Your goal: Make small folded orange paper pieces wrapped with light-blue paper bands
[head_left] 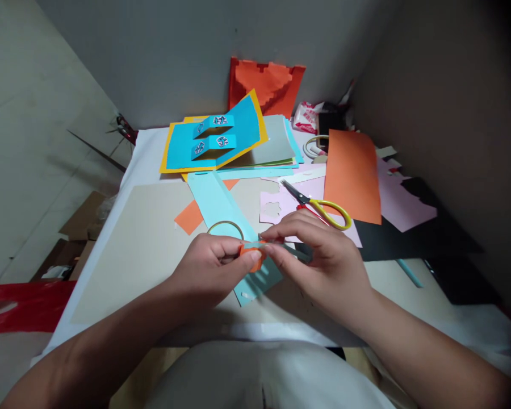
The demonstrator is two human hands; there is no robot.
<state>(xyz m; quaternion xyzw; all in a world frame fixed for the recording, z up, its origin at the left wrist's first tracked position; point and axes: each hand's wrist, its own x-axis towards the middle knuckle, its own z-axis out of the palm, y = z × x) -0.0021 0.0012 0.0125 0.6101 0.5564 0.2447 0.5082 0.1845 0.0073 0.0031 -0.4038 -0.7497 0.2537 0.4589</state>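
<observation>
My left hand (pixel 215 258) pinches a small orange paper piece (pixel 252 261) between thumb and fingers. Along its top edge runs a thin pale blue strip (pixel 252 245). My right hand (pixel 323 255) closes thumb and index finger at the right end of that strip, against the orange piece. What exactly lies between those fingertips is partly hidden. Below both hands lies a long light blue paper strip (pixel 221 199) on the table board. A roll of tape (pixel 225 227) is just behind my left hand.
Yellow-handled scissors (pixel 319 207) lie on cut pink paper (pixel 276 207) behind my right hand. A blue pop-up card with a yellow border (pixel 242 122) rests on stacked paper. Orange sheet (pixel 353 176) and black paper (pixel 426 227) are at right. Grey walls stand behind and right.
</observation>
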